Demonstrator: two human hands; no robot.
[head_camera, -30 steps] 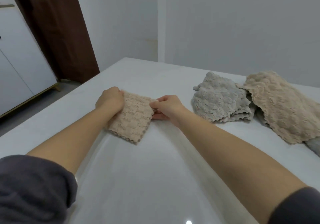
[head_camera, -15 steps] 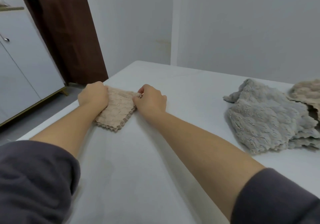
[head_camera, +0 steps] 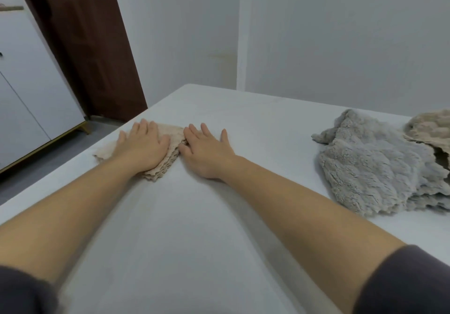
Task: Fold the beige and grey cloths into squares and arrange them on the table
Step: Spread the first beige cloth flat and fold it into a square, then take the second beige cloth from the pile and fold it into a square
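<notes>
Under left grip point(head_camera: 142, 147): beige cloth point(head_camera: 174, 135)

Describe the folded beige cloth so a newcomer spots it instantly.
On the white table, look to the edge near the brown door. The folded beige textured cloth lies flat under the left hand; the other beige cloth sits rumpled far right, against the fluffy grey cloth.

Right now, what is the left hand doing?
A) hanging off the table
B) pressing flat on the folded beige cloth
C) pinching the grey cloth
B: the left hand lies with straight fingers on the folded beige cloth, while the grey cloth sits untouched to the right.
</notes>
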